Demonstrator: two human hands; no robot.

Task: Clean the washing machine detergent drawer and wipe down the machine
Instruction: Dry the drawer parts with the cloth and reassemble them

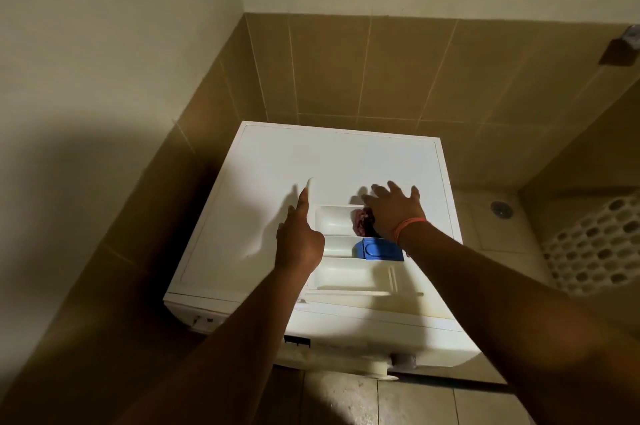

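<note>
The white detergent drawer (346, 274) lies on top of the white washing machine (311, 154), near its front edge. A blue insert (377, 249) sits in the drawer's middle compartment. My left hand (299, 241) grips the drawer's left wall, with the index finger stretched forward along it. My right hand (393, 213) has its fingers spread and presses a reddish cloth (362, 220) into the drawer's rear compartment. Most of the cloth is hidden under the palm.
The machine stands in a corner of brown tiled walls. A white perforated basket (595, 251) stands on the floor at the right, with a floor drain (501, 208) beside it. A dark fixture (620, 50) juts from the right wall.
</note>
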